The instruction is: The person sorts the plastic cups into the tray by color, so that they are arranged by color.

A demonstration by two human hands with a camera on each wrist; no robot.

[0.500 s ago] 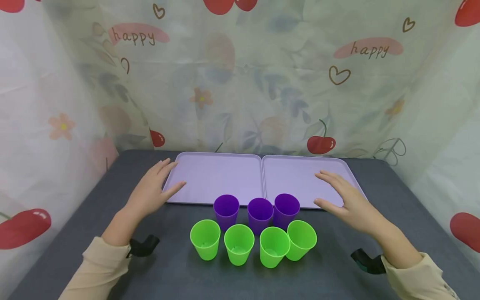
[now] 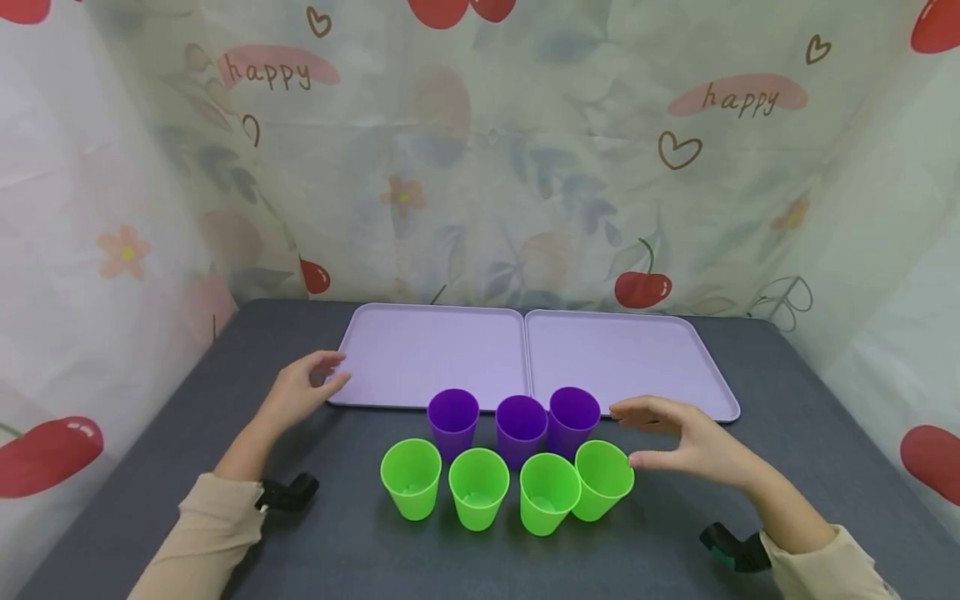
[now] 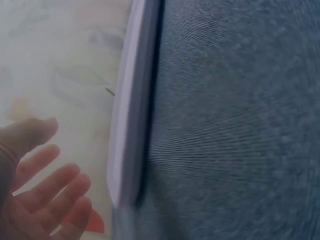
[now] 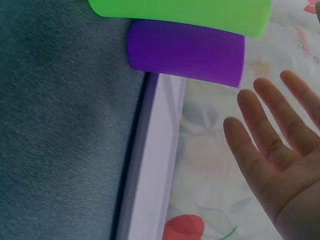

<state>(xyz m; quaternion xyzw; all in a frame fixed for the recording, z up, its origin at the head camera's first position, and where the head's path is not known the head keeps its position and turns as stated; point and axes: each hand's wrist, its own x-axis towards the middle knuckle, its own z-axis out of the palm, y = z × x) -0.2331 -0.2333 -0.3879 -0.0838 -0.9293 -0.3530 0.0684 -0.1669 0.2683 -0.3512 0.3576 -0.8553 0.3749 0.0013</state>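
My left hand hovers at the left front corner of the left lilac tray, fingers loosely bent and holding nothing. In the head view my right hand is to the right of the cups, fingers extended, its thumb tip by the rim of the rightmost green cup; contact cannot be made out. A purple cup and a green cup stand ahead of the right palm in the right wrist view. Three purple cups form a back row, with several green cups in front, all upright.
The right lilac tray adjoins the left one at the back of the dark table. Behind the table hangs a printed curtain, which also runs down both sides. A black wrist mount sits under each wrist.
My right hand has come down and toward me, nearer the rightmost green cup. The left hand has lowered slightly and its fingers have bent more. The cups and trays have stayed put.
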